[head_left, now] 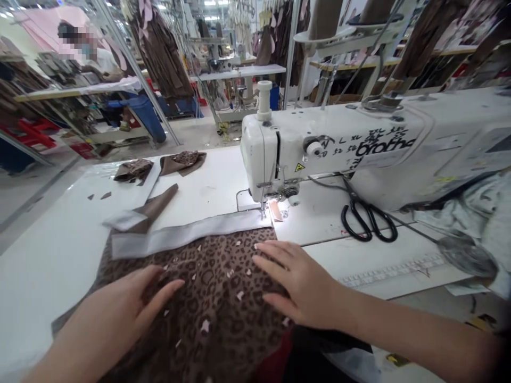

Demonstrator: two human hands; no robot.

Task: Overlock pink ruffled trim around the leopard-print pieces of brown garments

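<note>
Brown leopard-print fabric (215, 292) covers the near part of the sewing table. Along its far edge runs a whitish strip (199, 229), whose right end sits under the needle area (263, 209) of a white sewing machine (259, 149). My left hand (120, 306) rests on the left part of the print, thumb apart from the fingers. On the right part lies my right hand (301, 282), fingers stretched out and spread, just below the strip's right end. Neither hand holds anything visible. A plain brown band (162, 205) pokes out beyond the strip at left.
Black-handled scissors (369, 218) lie right of the needle, beside a clear ruler (393, 270). Crumpled leopard-print pieces (181, 161) sit at the table's far side. Pale cloth (467, 207) is heaped at right. A person (99, 61) sits at another machine, back left.
</note>
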